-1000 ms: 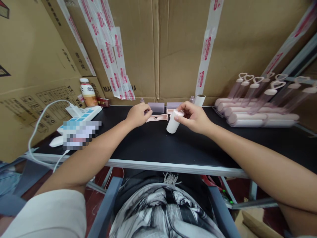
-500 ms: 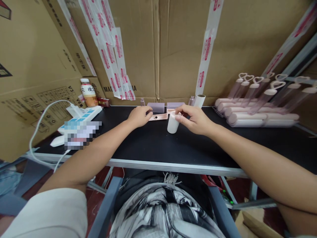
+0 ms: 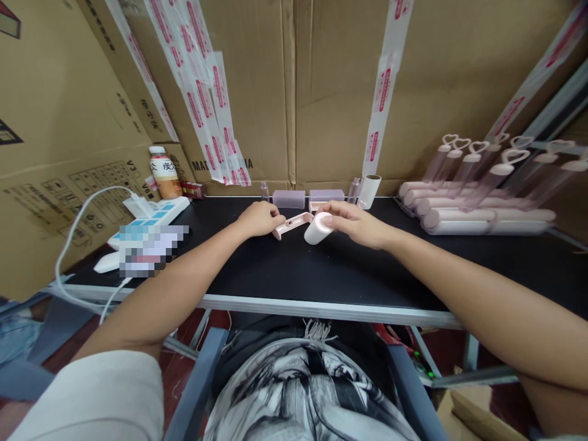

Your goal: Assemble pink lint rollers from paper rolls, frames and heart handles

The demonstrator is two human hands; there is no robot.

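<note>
My left hand [image 3: 260, 218] pinches the left end of a flat pale pink bracket [image 3: 294, 224], which is tilted just above the black table. My right hand [image 3: 358, 223] has its fingers closed round the top of a white cylinder [image 3: 316, 231] with a pinkish end. The cylinder leans, its lower end towards the left, close beside the bracket's right end. Behind them lie two translucent purple pieces, one on the left [image 3: 288, 198] and one on the right [image 3: 326, 195]. An open white tube [image 3: 369, 191] stands behind my right hand.
White rollers [image 3: 487, 222] with heart-topped clear tubes are stacked at the right. A bottle [image 3: 165, 174], a power strip [image 3: 169, 214] and a cable are at the left. Cardboard [image 3: 340, 92] walls rise behind the black table [image 3: 275, 275].
The pink bracket has been taken up at its left end by my left hand and turned at a slant. The white cylinder has gone from upright to leaning in my right hand.
</note>
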